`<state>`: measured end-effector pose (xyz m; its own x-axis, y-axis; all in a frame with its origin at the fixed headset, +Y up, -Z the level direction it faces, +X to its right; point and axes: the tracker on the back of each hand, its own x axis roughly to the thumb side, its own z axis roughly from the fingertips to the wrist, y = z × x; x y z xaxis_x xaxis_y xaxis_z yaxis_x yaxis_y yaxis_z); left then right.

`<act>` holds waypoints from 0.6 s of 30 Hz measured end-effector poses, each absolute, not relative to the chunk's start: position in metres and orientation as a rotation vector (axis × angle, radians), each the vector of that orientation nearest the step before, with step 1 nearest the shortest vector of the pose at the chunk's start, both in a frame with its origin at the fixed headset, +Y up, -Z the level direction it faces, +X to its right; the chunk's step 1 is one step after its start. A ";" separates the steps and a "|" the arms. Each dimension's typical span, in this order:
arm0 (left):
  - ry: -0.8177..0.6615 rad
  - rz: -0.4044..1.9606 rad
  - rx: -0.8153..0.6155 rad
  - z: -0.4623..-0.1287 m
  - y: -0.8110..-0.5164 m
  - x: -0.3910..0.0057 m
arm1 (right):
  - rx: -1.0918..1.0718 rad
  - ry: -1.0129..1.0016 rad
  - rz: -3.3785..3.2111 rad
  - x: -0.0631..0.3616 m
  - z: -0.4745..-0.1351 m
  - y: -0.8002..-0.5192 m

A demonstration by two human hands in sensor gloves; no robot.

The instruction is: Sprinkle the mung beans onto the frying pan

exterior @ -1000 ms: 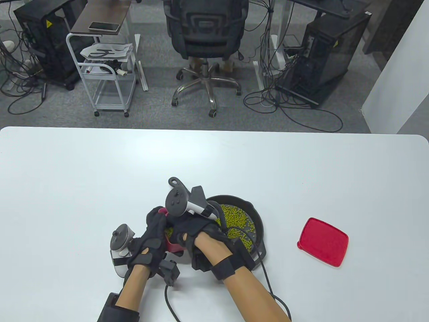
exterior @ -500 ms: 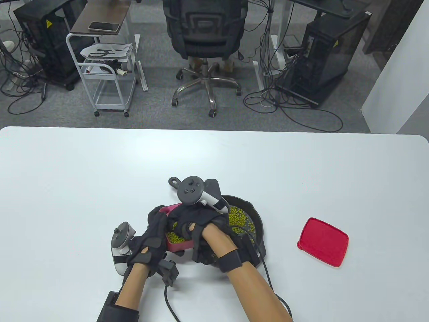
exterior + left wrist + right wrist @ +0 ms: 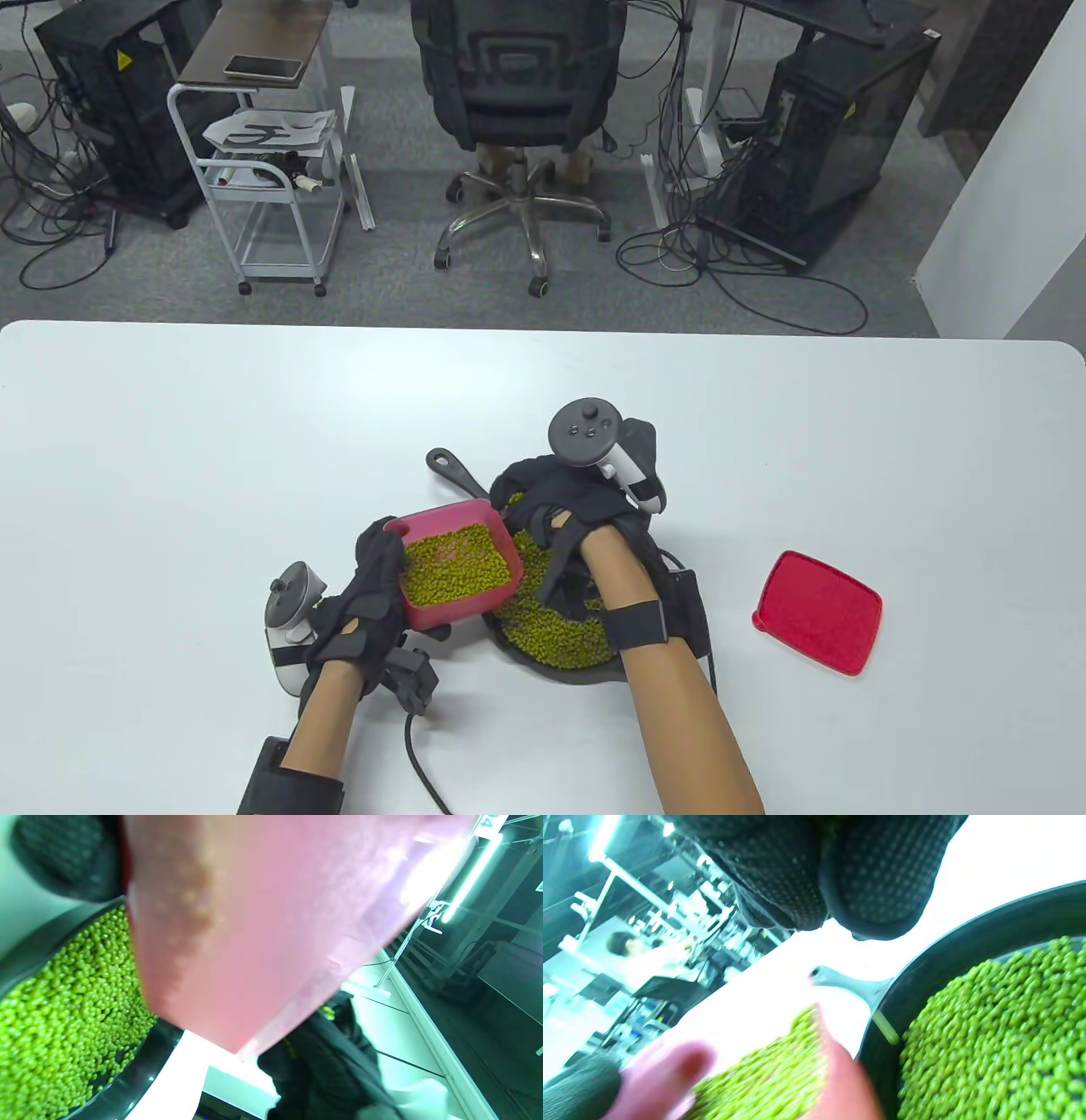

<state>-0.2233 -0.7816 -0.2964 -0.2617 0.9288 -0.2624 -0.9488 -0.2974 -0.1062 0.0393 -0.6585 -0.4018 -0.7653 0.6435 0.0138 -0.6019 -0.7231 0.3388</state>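
Beans green, small, heaped across pan.

Left hand: forearm enters from bottom edge, angled up and slightly right; fingers curled, grip closed on the pink container, thumb at its upper left corner. Right hand: forearm rises from bottom right, wrist bent, palm down, fingers bunched together and pointing left; whether they hold anything is not visible
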 end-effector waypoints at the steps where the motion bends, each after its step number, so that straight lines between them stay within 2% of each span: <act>1: 0.086 1.852 -0.321 -0.296 -0.782 -0.224 | 0.141 0.394 2.438 0.043 -0.404 -0.662; 5: 0.094 1.864 -0.316 -0.296 -0.782 -0.227 | 0.058 0.250 2.563 0.054 -0.412 -0.675; 12: 0.097 1.871 -0.321 -0.296 -0.780 -0.227 | -0.028 0.299 2.659 0.073 -0.424 -0.695; 18: 0.100 1.868 -0.325 -0.297 -0.781 -0.227 | -0.040 0.330 2.725 0.091 -0.423 -0.697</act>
